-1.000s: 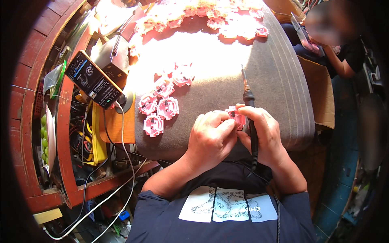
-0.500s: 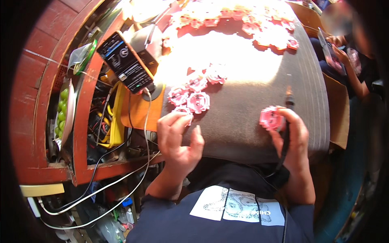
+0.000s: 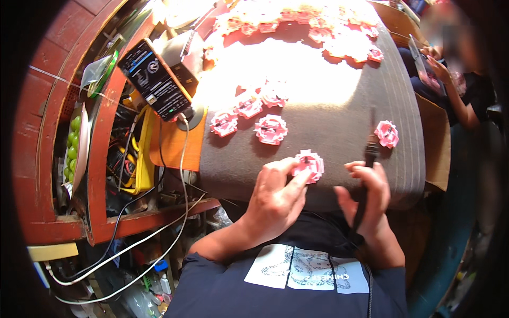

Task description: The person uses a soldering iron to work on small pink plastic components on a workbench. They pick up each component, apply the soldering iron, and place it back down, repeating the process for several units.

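Observation:
Between the thumb and fingers of my left hand (image 3: 275, 195) is a pink plastic part (image 3: 313, 163) with a notched rim, near the front edge of the grey-covered bench (image 3: 328, 127). My right hand (image 3: 375, 197) grips a soldering iron (image 3: 371, 152) by its black handle, its thin tip pointing away from me. Just beyond that hand, at the right, a second pink part (image 3: 387, 134) lies by itself. Another one (image 3: 271, 130) sits past my left hand, closest of a small group that includes a pink part (image 3: 224, 123) at the left.
Many more pink parts (image 3: 339, 45) spread across the far end in glaring sunlight. At left stand a phone (image 3: 155, 79) with a white cable, a yellow bin (image 3: 143, 164) of tools and a plate of green fruit (image 3: 74, 140). Another person (image 3: 450, 79) sits at the right.
My left hand has taken a pink part from the group's near end and brought it right. My right hand has let its pink part go at the right and still holds the soldering iron.

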`<state>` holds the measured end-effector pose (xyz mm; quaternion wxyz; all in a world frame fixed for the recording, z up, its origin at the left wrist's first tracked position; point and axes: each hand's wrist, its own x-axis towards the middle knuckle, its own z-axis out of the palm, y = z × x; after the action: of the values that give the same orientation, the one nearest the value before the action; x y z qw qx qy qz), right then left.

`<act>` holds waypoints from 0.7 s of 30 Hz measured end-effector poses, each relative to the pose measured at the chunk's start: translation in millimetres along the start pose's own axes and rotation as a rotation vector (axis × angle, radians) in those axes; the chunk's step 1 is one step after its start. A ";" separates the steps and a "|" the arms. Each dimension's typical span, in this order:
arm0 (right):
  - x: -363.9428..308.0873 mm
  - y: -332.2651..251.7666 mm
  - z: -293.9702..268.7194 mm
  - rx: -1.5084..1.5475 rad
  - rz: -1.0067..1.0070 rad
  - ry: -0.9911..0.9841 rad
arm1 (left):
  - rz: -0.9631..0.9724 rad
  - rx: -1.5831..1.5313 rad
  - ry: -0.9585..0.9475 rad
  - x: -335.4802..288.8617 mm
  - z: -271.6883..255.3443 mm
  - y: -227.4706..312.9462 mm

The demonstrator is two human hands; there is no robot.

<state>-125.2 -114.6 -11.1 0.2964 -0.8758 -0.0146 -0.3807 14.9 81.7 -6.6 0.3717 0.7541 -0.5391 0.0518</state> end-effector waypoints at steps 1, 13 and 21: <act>3.4 -1.3 5.9 -0.015 -0.059 -0.019 | 0.040 -0.029 -0.020 8.6 7.1 2.9; 7.9 1.6 18.8 -0.003 -0.029 0.050 | 0.068 -0.128 -0.012 30.2 22.9 9.0; 8.5 2.9 20.0 0.157 0.095 0.075 | 0.023 -0.294 0.001 41.4 27.3 8.0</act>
<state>-105.2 -108.1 -17.5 0.3822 -0.8347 0.0083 -0.3963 16.5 31.6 -2.3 0.4777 0.6853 -0.5492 -0.0233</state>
